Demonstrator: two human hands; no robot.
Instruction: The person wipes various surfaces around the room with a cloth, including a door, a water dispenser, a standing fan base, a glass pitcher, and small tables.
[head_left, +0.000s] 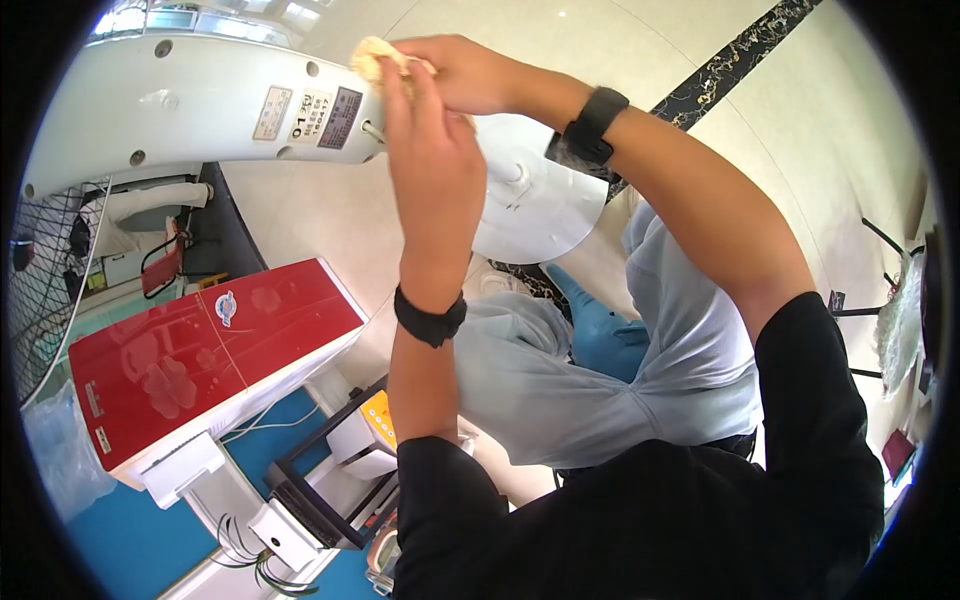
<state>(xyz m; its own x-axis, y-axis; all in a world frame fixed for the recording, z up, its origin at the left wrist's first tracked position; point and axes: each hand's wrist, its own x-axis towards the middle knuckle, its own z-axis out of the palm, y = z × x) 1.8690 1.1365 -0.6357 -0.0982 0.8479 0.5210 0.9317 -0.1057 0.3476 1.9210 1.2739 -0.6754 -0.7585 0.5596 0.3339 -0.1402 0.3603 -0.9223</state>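
Observation:
A pale yellow cloth (372, 62) is bunched at the end of a long white appliance housing (210, 105), which carries labels and screws on the side facing me. My right hand (462, 75) closes on the cloth from the right, with a dark watch on its wrist. From below, my left hand (435, 150) reaches up with its fingers against the cloth and the housing's end; a black band circles that wrist. Its fingers hide part of the cloth. Behind the hands, a round white base (545, 195) is partly covered.
To the lower left is a large red-topped box (215, 350), near a dark-framed stand (310, 490) and a small plant (262, 570). A blue glove-like item (605, 330) shows by my grey trousers. A wire mesh (55, 270) borders the far left.

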